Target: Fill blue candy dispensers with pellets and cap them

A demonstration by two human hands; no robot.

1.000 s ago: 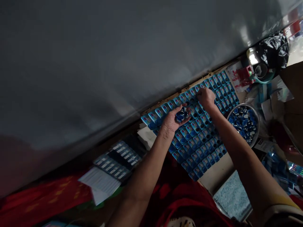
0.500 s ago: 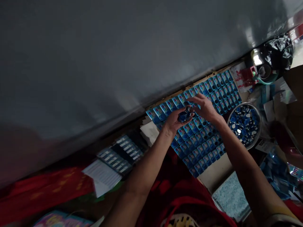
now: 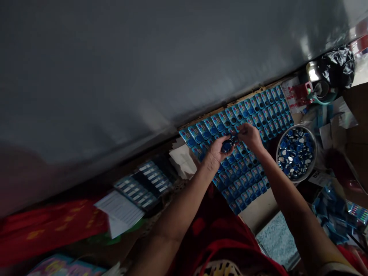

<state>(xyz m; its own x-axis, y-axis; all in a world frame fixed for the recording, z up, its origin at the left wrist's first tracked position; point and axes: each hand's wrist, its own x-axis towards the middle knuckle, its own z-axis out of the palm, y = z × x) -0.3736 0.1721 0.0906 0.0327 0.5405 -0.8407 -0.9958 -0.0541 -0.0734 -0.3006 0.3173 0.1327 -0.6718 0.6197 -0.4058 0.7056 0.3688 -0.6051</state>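
My left hand (image 3: pixel 218 150) is curled around several small round blue discs (image 3: pixel 227 145) with shiny rims. Close beside it, my right hand (image 3: pixel 249 136) has its thumb and fingertips pinched together at the edge of the left hand; what they grip is too small and dark to make out. Both hands hover over rows of blue printed cards (image 3: pixel 245 197) laid out on the table. Many cards in the left and front rows carry a round blue piece, while several towards the right show a dark round spot.
Right of the cards stands a metal bowl (image 3: pixel 315 153) of blue and silver discs. A grey wall (image 3: pixel 143 69) borders the far edge. Leftward lie papers (image 3: pixel 122 214) and a red cloth (image 3: pixel 51 230). Blue packets (image 3: pixel 330 214) and a black plastic bag (image 3: pixel 340 65) are at the right.
My right hand has come down from above the cards, its spread fingers closing into a pinch beside my left hand. My left hand has shifted slightly right, still holding the discs.
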